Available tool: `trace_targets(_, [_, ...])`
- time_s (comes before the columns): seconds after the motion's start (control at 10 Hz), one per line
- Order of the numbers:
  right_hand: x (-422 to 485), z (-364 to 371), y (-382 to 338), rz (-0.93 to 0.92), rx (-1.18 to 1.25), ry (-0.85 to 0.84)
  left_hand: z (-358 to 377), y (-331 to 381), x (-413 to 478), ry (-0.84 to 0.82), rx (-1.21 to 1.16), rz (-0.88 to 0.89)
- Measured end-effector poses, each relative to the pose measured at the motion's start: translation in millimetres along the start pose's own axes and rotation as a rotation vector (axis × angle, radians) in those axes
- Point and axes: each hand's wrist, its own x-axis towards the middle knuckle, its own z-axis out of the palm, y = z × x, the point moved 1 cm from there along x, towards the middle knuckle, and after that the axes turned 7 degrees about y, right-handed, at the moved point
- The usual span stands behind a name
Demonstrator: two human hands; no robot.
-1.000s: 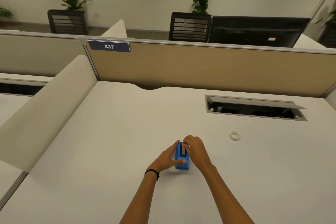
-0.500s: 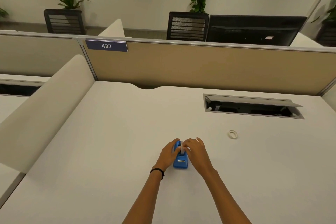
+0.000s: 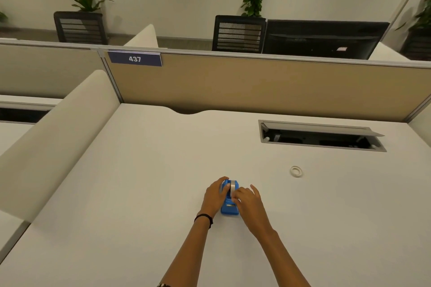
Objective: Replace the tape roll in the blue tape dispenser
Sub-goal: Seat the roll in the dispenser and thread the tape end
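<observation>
The blue tape dispenser (image 3: 229, 208) stands on the white desk (image 3: 140, 182), cutter end toward me. A pale tape roll (image 3: 232, 187) sits in its top slot. My left hand (image 3: 214, 197) wraps the dispenser's left side and far end. My right hand (image 3: 248, 200) rests against its right side, thumb and forefinger pinching the strip of tape just in front of the roll. A small white ring, a bare tape core (image 3: 296, 171), lies flat on the desk to the right, apart from both hands.
An open cable hatch (image 3: 321, 137) is cut into the desk at the back right. A tan partition (image 3: 256, 86) with a sign reading 437 closes the far edge. A curved white divider (image 3: 53, 137) runs along the left side.
My left hand has slid forward along the dispenser to cup its far end. My right fingers have come down onto the tape near the cutter. The dispenser has barely moved.
</observation>
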Motion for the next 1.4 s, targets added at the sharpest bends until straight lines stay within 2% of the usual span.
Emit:
trace_targets(0.2, [-6.5,6.7,1.8,-0.012,0.077,0.048,-0.5,1.0,-0.6,0.01,0.007,-0.008])
trace_targets(0.3, [-11.3,8.6,1.9,0.101,0.278,-0.004,-0.9,2.0,-1.3,0.011,0.002,-0.003])
trace_targets(0.4, [-10.7,9.8,2.0,0.128,0.287,-0.037,-1.4,2.4,-2.0,0.016,0.004,0.004])
trace_targets(0.6, [-9.2,13.2,2.3,0.055,0.161,-0.007,-0.9,2.5,-1.5,0.018,0.011,-0.015])
trace_targets(0.8, [-10.0,11.4,-0.9,0.094,0.232,0.012,-0.4,2.0,-1.1,0.014,0.002,-0.021])
trace_targets(0.9, [-10.0,10.4,-1.3,0.053,0.17,0.025,0.1,1.6,-1.1,0.015,0.0,-0.021])
trace_targets(1.1, [-17.7,16.0,1.4,-0.091,0.148,0.21,0.6,1.0,-0.4,0.008,0.003,-0.026])
trace_targets(1.2, [-18.4,15.6,-0.3,-0.106,0.118,0.162,1.1,0.2,-0.5,0.005,-0.001,-0.027])
trace_targets(1.3, [-18.4,13.3,-2.9,-0.212,-0.015,0.205,1.4,-0.8,0.6,0.006,0.009,-0.019])
trace_targets(1.4, [-21.1,9.4,-2.9,-0.203,0.072,0.275,1.4,-1.0,0.9,0.01,0.013,-0.016])
